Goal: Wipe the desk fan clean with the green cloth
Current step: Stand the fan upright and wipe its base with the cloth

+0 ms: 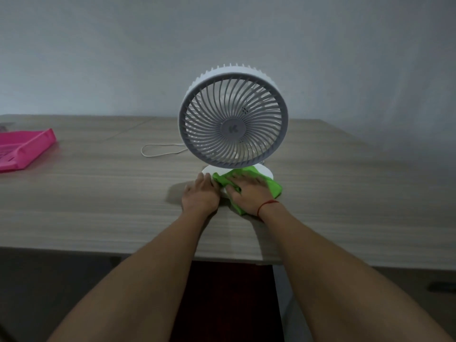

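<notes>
A white desk fan [233, 119] with a round spiral grille stands upright on the wooden table, facing me. Its round white base [266, 173] lies under the grille. The green cloth [274, 186] is spread over the front of the base and onto the table. My right hand [249, 191] lies flat on the cloth, fingers pressed down and blurred. My left hand [201, 193] rests at the base's left edge, fingers touching it, holding nothing that I can see.
A pink plastic tray [24, 150] sits at the table's far left. The fan's white cable [160, 150] loops on the table behind and left of the fan. The table's front edge [148, 253] runs below my forearms. A grey wall stands behind.
</notes>
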